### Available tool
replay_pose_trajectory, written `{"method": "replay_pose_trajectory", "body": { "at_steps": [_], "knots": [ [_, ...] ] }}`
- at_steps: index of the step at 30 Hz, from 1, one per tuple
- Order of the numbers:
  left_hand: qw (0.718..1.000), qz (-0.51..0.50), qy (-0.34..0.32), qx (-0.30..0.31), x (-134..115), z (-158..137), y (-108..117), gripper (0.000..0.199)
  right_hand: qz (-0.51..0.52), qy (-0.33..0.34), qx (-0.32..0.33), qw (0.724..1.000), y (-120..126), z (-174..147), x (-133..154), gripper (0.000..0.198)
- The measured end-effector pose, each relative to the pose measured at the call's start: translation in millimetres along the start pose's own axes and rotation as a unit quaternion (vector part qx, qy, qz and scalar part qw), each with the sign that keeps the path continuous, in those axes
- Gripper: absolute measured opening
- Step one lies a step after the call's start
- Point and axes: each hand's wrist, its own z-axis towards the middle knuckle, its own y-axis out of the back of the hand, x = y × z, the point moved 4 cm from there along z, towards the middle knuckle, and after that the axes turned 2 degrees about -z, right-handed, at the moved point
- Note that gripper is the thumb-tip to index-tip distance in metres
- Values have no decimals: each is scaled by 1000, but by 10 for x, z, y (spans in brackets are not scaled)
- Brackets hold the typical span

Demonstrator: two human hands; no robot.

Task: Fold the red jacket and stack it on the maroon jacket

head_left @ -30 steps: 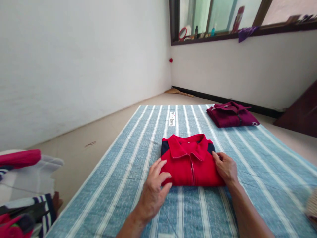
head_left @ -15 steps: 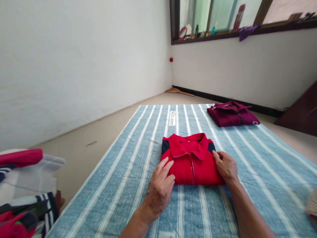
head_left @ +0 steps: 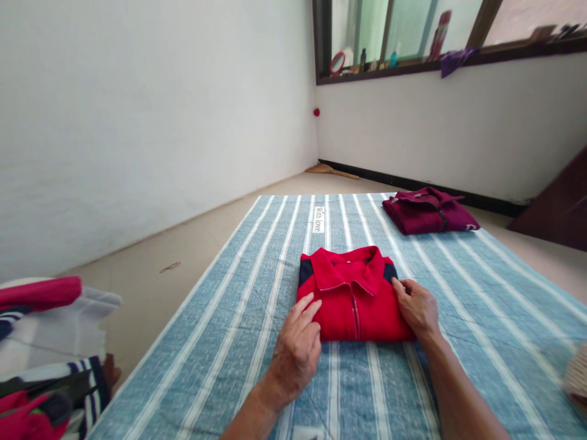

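A folded red jacket (head_left: 337, 318) with navy shoulder patches and a zipped collar lies flat on the blue-and-white striped cloth (head_left: 257, 293), its collar facing away from me. My left hand (head_left: 296, 348) rests at its near left edge, fingers stretched out over the red fabric. At the jacket's right edge is my right hand (head_left: 418, 308), its thumb and fingers bent together on the side of the fabric. Part of that edge is hidden under the fingers.
A folded maroon garment (head_left: 428, 214) sits at the cloth's far right corner. On the left is a pile of clothes (head_left: 50, 342) beside the striped surface. A knitted item (head_left: 578, 376) shows at the right edge. A window sill (head_left: 413, 66) holds small bottles and a mirror.
My left hand has drawn back very slightly to the left at the jacket's edge. The jacket and my right hand look almost unchanged.
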Motion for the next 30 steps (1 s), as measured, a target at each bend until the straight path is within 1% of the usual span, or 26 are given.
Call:
{"method": "replay_pose_trajectory", "body": {
  "at_steps": [3, 6, 12, 15, 17, 19, 21, 23, 25, 27, 28, 30],
  "knots": [
    [1000, -2, 21, -2, 42, 0, 45, 23, 4, 1, 0, 1000, -4, -3, -2, 42],
    [998, -8, 55, -8, 137, 1, 106, 19, 6, 1, 1, 1000, -7, -2, -4, 42],
    [983, -21, 181, -37, 494, 3, 228, 16, 8, 1, 2, 1000, -6, 4, 0, 41],
    [969, -31, 240, -51, 695, 23, 274, 20, 8, 0, 4, 1000, -16, 8, 3, 41],
    [958, -37, 280, -46, 804, 47, 267, 23, 8, 2, 6, 1000, -28, 13, 3, 41],
    [939, -46, 340, -29, 889, 64, 217, 23, 8, 4, 7, 1000, -42, 18, 1, 41],
    [907, -80, 415, -1, 941, 67, 124, 22, 8, 4, 6, 1000, -53, 23, -3, 41],
    [872, -133, 470, 23, 951, 71, 15, 26, 8, 4, 5, 1000, -61, 27, -7, 41],
    [852, -174, 493, 30, 936, 94, -67, 29, 10, 4, 6, 1000, -66, 29, -8, 41],
    [836, -196, 512, 21, 924, 120, -108, 32, 12, 5, 6, 1000, -70, 30, -8, 41],
    [824, -210, 527, 15, 922, 129, -119, 35, 13, 5, 7, 1000, -72, 31, -8, 41],
    [787, -254, 563, 5, 918, 143, -132, 43, 16, 5, 8, 1000, -75, 33, -7, 41]
  ]
}}
